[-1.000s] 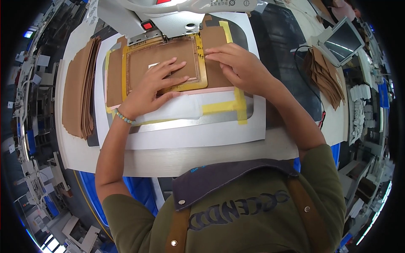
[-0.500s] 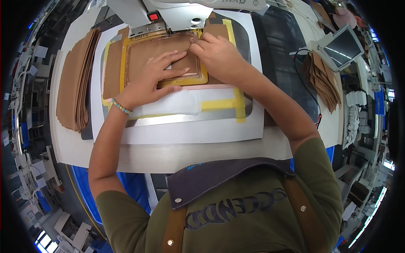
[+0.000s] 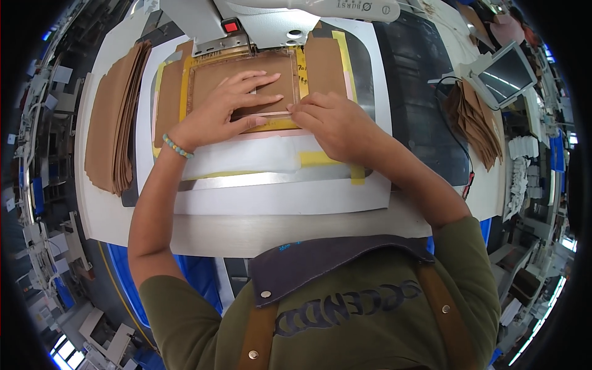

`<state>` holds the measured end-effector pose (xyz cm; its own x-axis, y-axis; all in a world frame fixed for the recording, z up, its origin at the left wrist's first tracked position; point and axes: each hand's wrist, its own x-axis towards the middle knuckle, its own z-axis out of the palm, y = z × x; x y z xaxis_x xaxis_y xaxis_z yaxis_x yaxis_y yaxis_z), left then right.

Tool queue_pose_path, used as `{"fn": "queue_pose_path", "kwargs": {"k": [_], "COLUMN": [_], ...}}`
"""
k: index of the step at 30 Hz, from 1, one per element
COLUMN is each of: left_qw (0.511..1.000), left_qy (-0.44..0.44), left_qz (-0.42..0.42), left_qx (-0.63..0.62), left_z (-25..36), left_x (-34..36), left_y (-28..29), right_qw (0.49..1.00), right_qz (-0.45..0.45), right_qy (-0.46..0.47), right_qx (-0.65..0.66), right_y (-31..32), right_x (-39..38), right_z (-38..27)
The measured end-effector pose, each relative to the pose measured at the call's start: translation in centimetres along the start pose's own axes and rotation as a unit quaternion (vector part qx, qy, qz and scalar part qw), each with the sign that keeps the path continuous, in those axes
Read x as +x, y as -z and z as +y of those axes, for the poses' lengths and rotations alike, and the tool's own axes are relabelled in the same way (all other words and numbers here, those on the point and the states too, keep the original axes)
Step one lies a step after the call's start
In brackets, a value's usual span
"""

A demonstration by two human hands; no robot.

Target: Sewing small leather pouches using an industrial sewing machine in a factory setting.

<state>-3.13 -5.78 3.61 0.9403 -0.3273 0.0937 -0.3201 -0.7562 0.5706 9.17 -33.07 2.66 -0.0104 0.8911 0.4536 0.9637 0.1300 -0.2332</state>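
My left hand (image 3: 216, 111) lies spread, fingers apart, on a brown sheet (image 3: 225, 66) framed by a yellow template (image 3: 185, 83). My right hand (image 3: 333, 126) has its fingers bent together at the template's lower right corner, touching the end of a thin pale strip (image 3: 265, 114) along the inner bottom edge; whether it grips anything is hidden. The template lies on a metal plate (image 3: 364, 80) with yellow tape, under the white head (image 3: 271, 28) of a machine resembling a sewing machine. A white piece (image 3: 240, 157) lies below the template.
A stack of brown pieces (image 3: 111, 123) lies at left, another (image 3: 472, 123) at right beside a screen (image 3: 502, 71) and a black cable. A large white sheet (image 3: 277, 197) lies beneath the plate. A person (image 3: 502, 28) is partly visible at the far upper right.
My right hand first moved up to the template's upper right area, then came down toward me to the lower right corner. My left hand stays spread in much the same place.
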Motion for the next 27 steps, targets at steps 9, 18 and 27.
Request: {"fn": "queue_pose_path", "kwargs": {"k": [9, 18, 27], "left_qw": [0.999, 0.996, 0.991], "left_qy": [-0.023, -0.023, -0.017], "left_qz": [0.002, -0.014, -0.002], "left_qx": [0.031, 0.08, 0.13], "left_z": [-0.4, -0.6, -1.8], "left_x": [0.9, 1.6, 3.2], "left_y": [0.8, 1.0, 1.5], "right_qw": [1.0, 0.999, 0.998], "right_qz": [0.015, 0.002, 0.03], "right_qy": [0.004, -0.006, -0.057], "right_qx": [-0.023, -0.033, -0.025], "right_y": [-0.3, -0.4, -0.5], "right_x": [0.1, 0.1, -0.3], "right_z": [0.0, 0.4, 2.1]}}
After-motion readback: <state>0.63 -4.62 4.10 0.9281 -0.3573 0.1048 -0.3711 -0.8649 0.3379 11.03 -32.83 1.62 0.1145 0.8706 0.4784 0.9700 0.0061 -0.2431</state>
